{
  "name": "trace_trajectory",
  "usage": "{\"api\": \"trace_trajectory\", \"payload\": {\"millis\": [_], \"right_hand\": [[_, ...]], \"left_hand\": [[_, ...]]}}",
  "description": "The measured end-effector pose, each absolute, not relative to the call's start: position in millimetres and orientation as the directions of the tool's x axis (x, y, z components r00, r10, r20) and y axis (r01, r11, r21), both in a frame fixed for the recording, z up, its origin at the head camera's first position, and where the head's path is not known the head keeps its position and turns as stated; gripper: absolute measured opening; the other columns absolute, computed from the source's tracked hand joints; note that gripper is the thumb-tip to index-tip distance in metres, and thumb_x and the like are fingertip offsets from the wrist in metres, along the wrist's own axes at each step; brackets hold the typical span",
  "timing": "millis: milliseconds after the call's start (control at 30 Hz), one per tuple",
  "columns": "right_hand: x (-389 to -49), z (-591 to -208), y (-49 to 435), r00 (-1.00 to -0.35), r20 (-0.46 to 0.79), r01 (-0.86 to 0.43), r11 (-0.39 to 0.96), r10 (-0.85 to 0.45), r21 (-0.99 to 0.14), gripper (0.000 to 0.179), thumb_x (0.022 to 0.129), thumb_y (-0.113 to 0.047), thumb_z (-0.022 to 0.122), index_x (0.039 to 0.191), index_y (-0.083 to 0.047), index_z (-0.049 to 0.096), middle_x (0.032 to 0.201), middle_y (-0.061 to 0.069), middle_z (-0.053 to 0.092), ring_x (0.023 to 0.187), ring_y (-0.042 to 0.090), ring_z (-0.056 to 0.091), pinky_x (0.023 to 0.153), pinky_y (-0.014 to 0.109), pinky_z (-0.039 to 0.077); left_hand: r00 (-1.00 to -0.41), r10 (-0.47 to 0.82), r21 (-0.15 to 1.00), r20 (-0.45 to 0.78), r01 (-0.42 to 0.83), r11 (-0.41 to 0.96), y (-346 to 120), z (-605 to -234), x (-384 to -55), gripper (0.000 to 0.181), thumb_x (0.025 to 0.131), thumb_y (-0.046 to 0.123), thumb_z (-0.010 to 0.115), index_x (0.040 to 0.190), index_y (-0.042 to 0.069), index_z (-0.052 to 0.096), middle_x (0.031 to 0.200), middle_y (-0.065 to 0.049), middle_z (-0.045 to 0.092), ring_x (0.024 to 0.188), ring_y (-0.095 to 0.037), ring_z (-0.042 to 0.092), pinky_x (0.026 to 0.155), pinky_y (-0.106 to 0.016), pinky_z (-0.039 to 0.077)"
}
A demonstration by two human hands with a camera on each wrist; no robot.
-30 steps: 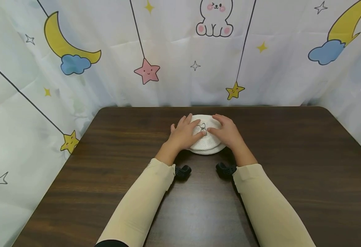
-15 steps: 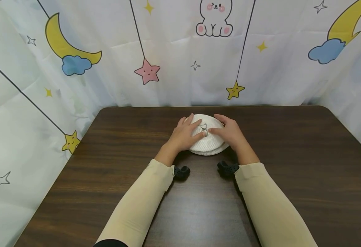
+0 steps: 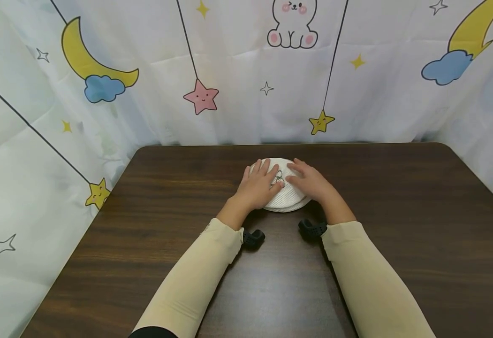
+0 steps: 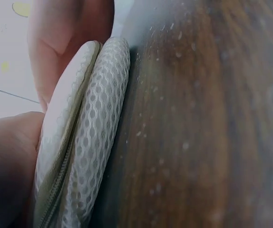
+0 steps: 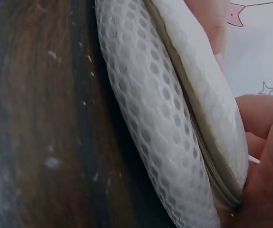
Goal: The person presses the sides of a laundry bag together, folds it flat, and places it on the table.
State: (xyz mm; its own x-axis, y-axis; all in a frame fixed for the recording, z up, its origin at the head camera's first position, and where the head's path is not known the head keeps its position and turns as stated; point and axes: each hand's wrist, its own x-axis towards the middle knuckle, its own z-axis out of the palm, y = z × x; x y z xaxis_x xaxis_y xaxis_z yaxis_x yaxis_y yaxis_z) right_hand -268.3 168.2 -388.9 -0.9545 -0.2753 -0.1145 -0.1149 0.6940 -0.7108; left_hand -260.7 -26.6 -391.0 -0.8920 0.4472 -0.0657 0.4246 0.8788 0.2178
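A white mesh pouch (image 3: 286,197) is laid flat on the dark wooden table (image 3: 398,211), close to its far edge. The left hand (image 3: 255,188) is rested over the pouch's left part, its fingers spread straight across the upper face, ungripping. The right hand (image 3: 315,184) is set at the pouch's right edge, thumb and forefinger placed on top; the other fingers are partly hidden, so whether anything is pinched there cannot be told. Between the hands, a small line drawing (image 3: 279,177) is shown on the pouch. Along the pouch's side, a zip (image 4: 55,187) is revealed. On the pouch's near side, black wrist devices (image 3: 253,239) are worn at the cream sleeves (image 3: 191,277). Beyond the pouch, a white curtain (image 3: 238,126) is printed with moons (image 3: 73,44) and stars (image 3: 201,97)
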Motion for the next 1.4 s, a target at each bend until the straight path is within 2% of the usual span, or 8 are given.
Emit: {"api": "trace_trajectory", "payload": {"millis": [267,433,533,700,900,1167,1267,1400], "right_hand": [[-266.0,-393.0,171.9,-0.941,-0.145,-0.087,0.632,-0.307,-0.770,0.061,0.104,-0.034,0.048,0.156,-0.011,0.028,0.167,0.004,0.006,0.153,0.030,0.005,0.120,0.055,0.013],[-265.1,-391.7,172.5,-0.912,-0.191,-0.098,0.645,-0.363,-0.758,0.059,0.107,-0.030,0.037,0.158,-0.010,0.017,0.166,0.005,-0.008,0.152,0.029,-0.011,0.119,0.059,-0.001],[-264.3,-389.4,172.8,-0.910,-0.201,-0.097,0.659,-0.362,-0.746,0.058,0.106,-0.027,0.035,0.158,-0.009,0.016,0.166,0.006,-0.010,0.152,0.028,-0.016,0.118,0.059,-0.007],[-264.3,-389.7,173.0,-0.916,-0.199,-0.090,0.659,-0.349,-0.747,0.058,0.106,-0.026,0.037,0.158,-0.008,0.018,0.167,0.006,-0.007,0.152,0.029,-0.015,0.119,0.059,-0.004],[-263.3,-391.4,173.6,-0.920,-0.182,-0.082,0.625,-0.347,-0.776,0.058,0.105,-0.026,0.042,0.157,-0.008,0.023,0.167,0.006,-0.001,0.153,0.029,-0.010,0.120,0.058,-0.001],[-261.9,-390.9,176.9,-0.921,-0.196,-0.046,0.593,-0.337,-0.804,0.057,0.104,-0.031,0.047,0.156,-0.013,0.031,0.167,0.000,0.002,0.153,0.029,-0.002,0.120,0.058,0.008],[-261.0,-389.1,178.9,-0.917,-0.205,-0.027,0.568,-0.341,-0.823,0.055,0.105,-0.031,0.045,0.156,-0.014,0.030,0.167,-0.001,0.001,0.153,0.028,-0.005,0.120,0.057,0.005],[-260.8,-388.5,182.7,-0.916,-0.235,0.033,0.521,-0.326,-0.853,0.051,0.105,-0.020,0.036,0.156,-0.017,0.031,0.167,-0.007,0.002,0.153,0.022,-0.008,0.121,0.054,0.002]], "left_hand": [[-0.888,0.451,0.237,-0.093,0.420,0.876,-26.3,-394.6,-262.6,0.065,0.104,0.056,0.024,0.160,0.026,0.011,0.167,-0.004,-0.002,0.154,-0.028,-0.001,0.122,-0.054,0.002],[-0.888,0.441,0.222,-0.127,0.408,0.885,-23.2,-394.8,-264.5,0.065,0.104,0.056,0.024,0.160,0.027,0.009,0.167,-0.002,-0.004,0.154,-0.028,-0.004,0.122,-0.054,0.000],[-0.888,0.437,0.219,-0.145,0.402,0.889,-21.1,-392.7,-265.1,0.065,0.104,0.055,0.024,0.160,0.027,0.008,0.167,-0.002,-0.004,0.154,-0.027,-0.004,0.122,-0.053,-0.001],[-0.887,0.436,0.225,-0.152,0.399,0.889,-20.4,-391.2,-266.0,0.065,0.104,0.056,0.025,0.160,0.027,0.011,0.167,-0.001,0.002,0.154,-0.024,-0.001,0.122,-0.053,0.001],[-0.895,0.438,0.264,-0.082,0.405,0.876,-24.3,-392.7,-269.1,0.067,0.102,0.056,0.037,0.158,0.022,0.023,0.165,-0.002,0.018,0.152,-0.024,0.012,0.120,-0.051,0.013],[-0.870,0.488,0.480,-0.073,0.398,0.782,-41.7,-391.5,-276.6,0.072,0.100,0.050,0.049,0.157,0.013,0.027,0.164,-0.004,0.022,0.153,-0.022,0.011,0.122,-0.050,0.009],[-0.853,0.517,0.617,-0.073,0.369,0.696,-54.1,-391.7,-279.9,0.061,0.102,0.035,0.045,0.156,0.013,0.029,0.164,-0.001,0.023,0.153,-0.019,0.009,0.123,-0.044,0.007],[-0.852,0.519,0.809,-0.072,0.255,0.530,-68.2,-393.2,-281.8,0.056,0.095,0.014,0.040,0.152,0.015,0.041,0.163,0.002,0.026,0.153,-0.012,0.011,0.123,-0.036,0.012]]}}
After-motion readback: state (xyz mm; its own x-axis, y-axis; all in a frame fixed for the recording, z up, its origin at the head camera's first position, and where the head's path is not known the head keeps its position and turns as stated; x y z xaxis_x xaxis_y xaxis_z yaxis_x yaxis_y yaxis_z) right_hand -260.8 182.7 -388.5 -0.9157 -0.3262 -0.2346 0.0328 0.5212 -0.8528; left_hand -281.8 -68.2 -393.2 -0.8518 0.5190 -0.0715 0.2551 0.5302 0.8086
